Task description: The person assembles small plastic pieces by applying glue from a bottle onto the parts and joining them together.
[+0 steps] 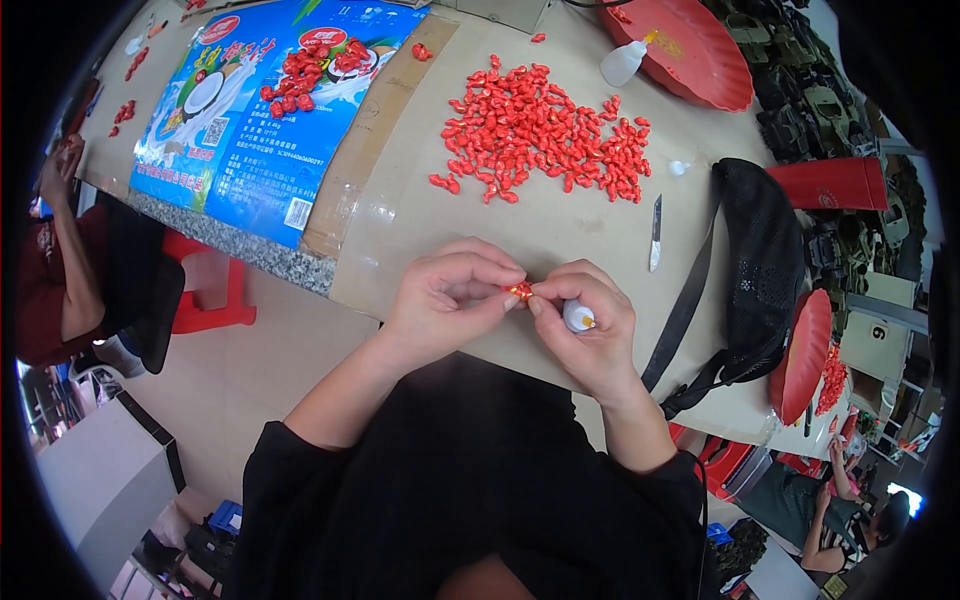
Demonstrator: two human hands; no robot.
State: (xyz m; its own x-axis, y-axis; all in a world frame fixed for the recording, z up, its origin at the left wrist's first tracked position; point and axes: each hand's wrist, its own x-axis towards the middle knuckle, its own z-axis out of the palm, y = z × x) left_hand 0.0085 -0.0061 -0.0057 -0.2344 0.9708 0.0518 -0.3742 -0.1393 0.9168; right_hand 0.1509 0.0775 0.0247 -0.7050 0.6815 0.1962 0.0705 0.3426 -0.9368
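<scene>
At the near edge of the table, a small shiny red piece with a yellow-gold patch (521, 291) is pinched between the fingertips of my two hands. My left hand (440, 300) grips it with thumb and forefinger from the left. From the other side, the thumb and forefinger of my right hand (600, 335) touch the piece. The curled fingers of that same hand also keep a small white squeeze bottle with a yellowish tip (579, 316), tip pointing toward me. Beyond both hands lies a loose pile of similar red pieces (535, 130).
A thin-bladed knife (655, 235) and a black mesh bag (755, 280) lie to the right. Farther back are a red scalloped plate (695, 60) and another white bottle (624, 64). Blue printed cardboard (250, 150) bears more red pieces. A person (75, 250) sits at far left.
</scene>
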